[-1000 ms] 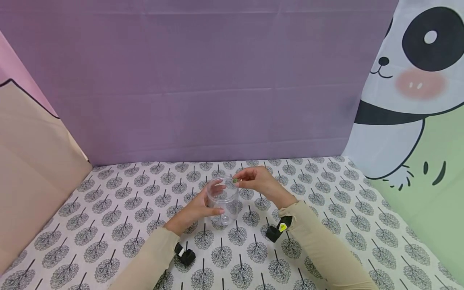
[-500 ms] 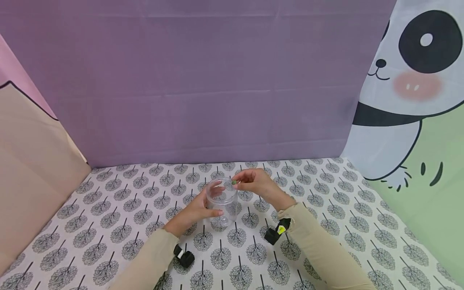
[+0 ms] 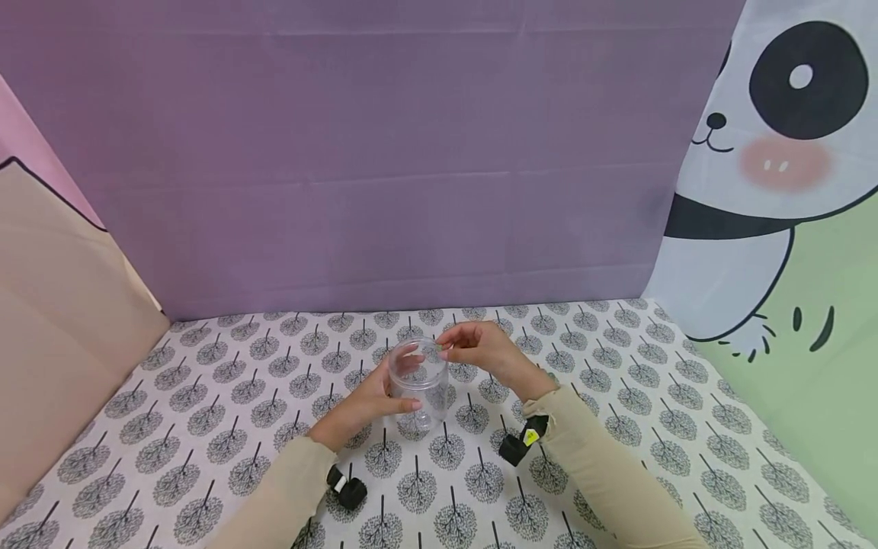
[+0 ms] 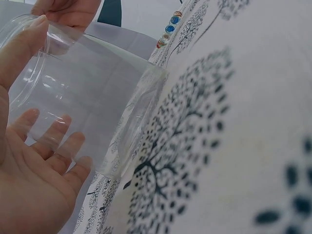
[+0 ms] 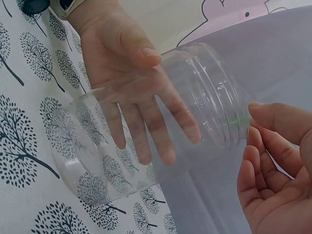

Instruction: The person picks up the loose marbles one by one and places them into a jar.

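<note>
- Clear jar (image 3: 430, 389) stood upright on patterned cloth (image 3: 171, 457), gripped by left hand (image 3: 370, 395)
- Right hand (image 3: 487, 348) held at jar's rim; green blur (image 5: 236, 120) seen there, whether pinched cannot be told

The jar (image 3: 430, 387) looks glossy plastic, the tablecloth (image 3: 219, 396) matt fabric.

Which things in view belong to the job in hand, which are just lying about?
Job:
clear jar, gripped by the left hand
right hand, at the jar's mouth
green blur by its fingertips, probably a marble
row of coloured marbles, likely part of it

Just there:
tree-print tablecloth
purple backdrop
panda-print fabric
</note>
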Motion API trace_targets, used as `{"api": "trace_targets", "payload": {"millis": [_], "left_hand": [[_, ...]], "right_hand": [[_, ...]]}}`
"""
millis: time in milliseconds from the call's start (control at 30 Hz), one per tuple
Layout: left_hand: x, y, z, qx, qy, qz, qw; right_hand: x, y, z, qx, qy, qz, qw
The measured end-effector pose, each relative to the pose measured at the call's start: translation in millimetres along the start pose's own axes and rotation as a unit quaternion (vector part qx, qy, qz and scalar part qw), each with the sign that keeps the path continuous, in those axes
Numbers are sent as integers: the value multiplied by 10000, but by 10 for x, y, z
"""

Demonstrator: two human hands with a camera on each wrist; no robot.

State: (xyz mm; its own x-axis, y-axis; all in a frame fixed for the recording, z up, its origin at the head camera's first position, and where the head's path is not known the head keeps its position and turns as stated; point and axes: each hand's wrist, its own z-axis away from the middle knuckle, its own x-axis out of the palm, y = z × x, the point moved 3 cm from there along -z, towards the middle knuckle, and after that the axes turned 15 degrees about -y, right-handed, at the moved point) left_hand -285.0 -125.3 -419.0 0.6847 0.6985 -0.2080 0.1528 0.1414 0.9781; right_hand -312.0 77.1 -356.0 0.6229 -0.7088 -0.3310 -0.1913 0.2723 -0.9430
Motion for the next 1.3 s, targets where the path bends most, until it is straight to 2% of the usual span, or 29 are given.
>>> {"api": "trace_targets", "payload": {"millis": [400,567,867,1300], "left_hand": [[-4,-7,-2,57,-81,65,9999],[-7,-30,-8,154,-119,77,9998],[-1,-29,-7,122,-52,43,9999],[8,3,-8,25,22,-79,10000]], "right_hand": [[6,10,12,-201,-53,-207,9996],[7,18,48,-128,-124,-320,9993],[-22,49,132,-257,-208,-292,9990],[-135,218,263,123,-65,-318,9994]]}}
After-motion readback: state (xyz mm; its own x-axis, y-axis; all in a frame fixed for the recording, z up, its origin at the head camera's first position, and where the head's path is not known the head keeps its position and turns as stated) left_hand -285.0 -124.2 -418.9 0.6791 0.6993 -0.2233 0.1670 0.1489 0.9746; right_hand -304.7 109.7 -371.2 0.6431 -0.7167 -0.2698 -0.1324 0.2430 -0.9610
